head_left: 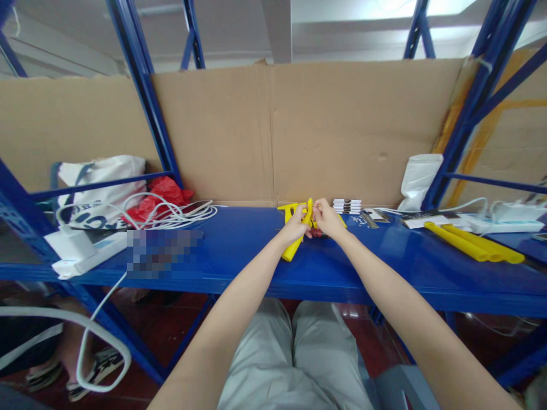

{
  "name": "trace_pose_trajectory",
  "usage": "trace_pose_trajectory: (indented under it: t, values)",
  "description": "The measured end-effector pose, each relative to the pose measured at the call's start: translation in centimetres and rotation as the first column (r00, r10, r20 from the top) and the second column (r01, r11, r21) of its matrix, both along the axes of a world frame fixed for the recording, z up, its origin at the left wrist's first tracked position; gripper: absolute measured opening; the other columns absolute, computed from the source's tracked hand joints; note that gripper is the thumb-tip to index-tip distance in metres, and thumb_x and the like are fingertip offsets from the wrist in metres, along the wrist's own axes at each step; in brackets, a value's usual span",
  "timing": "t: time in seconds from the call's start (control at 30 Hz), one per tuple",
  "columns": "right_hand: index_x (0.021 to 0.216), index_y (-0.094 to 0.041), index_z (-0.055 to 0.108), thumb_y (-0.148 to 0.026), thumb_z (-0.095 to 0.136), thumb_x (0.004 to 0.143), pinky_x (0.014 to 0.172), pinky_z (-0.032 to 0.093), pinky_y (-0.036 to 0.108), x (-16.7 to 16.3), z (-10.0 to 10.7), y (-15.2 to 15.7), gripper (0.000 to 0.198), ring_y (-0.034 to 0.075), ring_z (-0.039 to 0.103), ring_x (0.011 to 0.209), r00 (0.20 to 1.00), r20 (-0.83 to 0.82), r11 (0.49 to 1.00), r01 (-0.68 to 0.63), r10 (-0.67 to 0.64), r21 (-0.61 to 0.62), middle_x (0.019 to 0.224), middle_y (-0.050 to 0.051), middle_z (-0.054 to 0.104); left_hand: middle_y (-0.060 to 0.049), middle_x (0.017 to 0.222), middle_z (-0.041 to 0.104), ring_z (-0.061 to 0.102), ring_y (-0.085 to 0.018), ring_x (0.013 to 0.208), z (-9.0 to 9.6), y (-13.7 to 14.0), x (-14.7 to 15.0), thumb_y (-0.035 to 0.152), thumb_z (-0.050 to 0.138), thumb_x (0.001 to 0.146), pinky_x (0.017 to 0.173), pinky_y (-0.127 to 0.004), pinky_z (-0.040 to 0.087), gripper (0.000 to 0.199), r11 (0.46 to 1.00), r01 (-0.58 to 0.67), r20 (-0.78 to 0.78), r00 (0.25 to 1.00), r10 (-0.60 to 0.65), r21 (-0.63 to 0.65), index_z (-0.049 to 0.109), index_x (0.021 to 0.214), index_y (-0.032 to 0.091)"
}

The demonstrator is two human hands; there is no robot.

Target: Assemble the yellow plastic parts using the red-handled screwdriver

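Near the back of the blue shelf top, my left hand (pixel 296 225) is closed around a yellow plastic piece (pixel 291 251) whose thick, handle-like end points toward me. My right hand (pixel 328 218) is beside it, fingers pinched together at the piece's upper part; whatever they hold is too small to make out. Another yellow part (pixel 288 210) shows just behind my left hand. Something reddish (pixel 315 232) lies beneath the hands, mostly covered. Right of my right hand are a stack of small white-and-dark packets (pixel 346 206), tiny pale bits (pixel 358 221) and a narrow metal strip (pixel 369 220).
Several yellow tubes (pixel 459 242) and a white power strip (pixel 502 223) lie at right, near a white pouch (pixel 421 181). Leftward are coiled white cables (pixel 183 215), a red plastic bag (pixel 168 191) and a cloth bag (pixel 102 173). Cardboard (pixel 325 131) walls the back.
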State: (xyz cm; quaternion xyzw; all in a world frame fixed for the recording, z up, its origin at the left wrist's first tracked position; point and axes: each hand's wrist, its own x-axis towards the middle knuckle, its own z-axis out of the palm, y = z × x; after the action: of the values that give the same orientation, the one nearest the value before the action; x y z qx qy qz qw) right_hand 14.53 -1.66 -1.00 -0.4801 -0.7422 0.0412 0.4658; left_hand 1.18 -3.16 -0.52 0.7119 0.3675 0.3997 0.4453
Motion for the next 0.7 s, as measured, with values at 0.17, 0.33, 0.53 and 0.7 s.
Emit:
trace_pose_trajectory:
  t: [0.17,0.33,0.53,0.7]
  values:
    - [0.093,-0.021,0.040,-0.020,0.032,0.087,0.057,0.038,0.026,0.0,0.3,-0.3,0.010,0.017,0.057,0.059,0.992,0.098,0.996,0.085,-0.083,-0.013,0.069,0.003,0.060,-0.010,0.122,0.054,0.055,-0.003,0.042,-0.3,0.5,0.0,-0.004,0.048,0.068,0.035,-0.016,0.037,0.065,1.000,-0.007,-0.012,1.000,0.007,0.022,0.030,0.125,0.023]
    - [0.100,-0.018,0.042,-0.020,0.029,0.090,0.062,0.040,0.027,-0.1,0.7,-1.0,0.016,0.019,0.060,0.065,0.975,0.175,0.989,0.142,-0.134,-0.031,0.078,0.008,0.065,-0.010,0.123,0.053,0.056,-0.004,0.045,-0.6,0.7,0.0,0.006,0.054,0.074,0.036,-0.016,0.037,0.063,1.000,-0.017,-0.035,0.999,0.018,0.024,0.030,0.128,0.026]
    - [0.110,-0.014,0.043,-0.020,0.028,0.093,0.065,0.040,0.030,-1.0,1.7,-2.5,0.024,0.024,0.064,0.079,0.900,0.337,0.939,0.328,-0.277,-0.104,0.091,0.015,0.068,-0.010,0.122,0.056,0.056,-0.004,0.046,-0.5,0.7,0.0,0.004,0.054,0.070,0.036,-0.015,0.038,0.065,0.999,-0.044,0.002,0.999,0.044,0.000,0.032,0.128,0.026]
    - [0.115,-0.013,0.044,-0.021,0.030,0.093,0.068,0.041,0.030,-1.2,2.2,-3.2,0.027,0.025,0.065,0.087,0.855,0.416,0.901,0.403,-0.309,-0.160,0.099,0.016,0.068,-0.013,0.127,0.054,0.056,-0.005,0.046,-0.2,0.8,-0.3,0.001,0.052,0.067,0.037,-0.015,0.037,0.067,0.994,-0.107,0.121,0.987,0.110,-0.027,0.031,0.126,0.026]
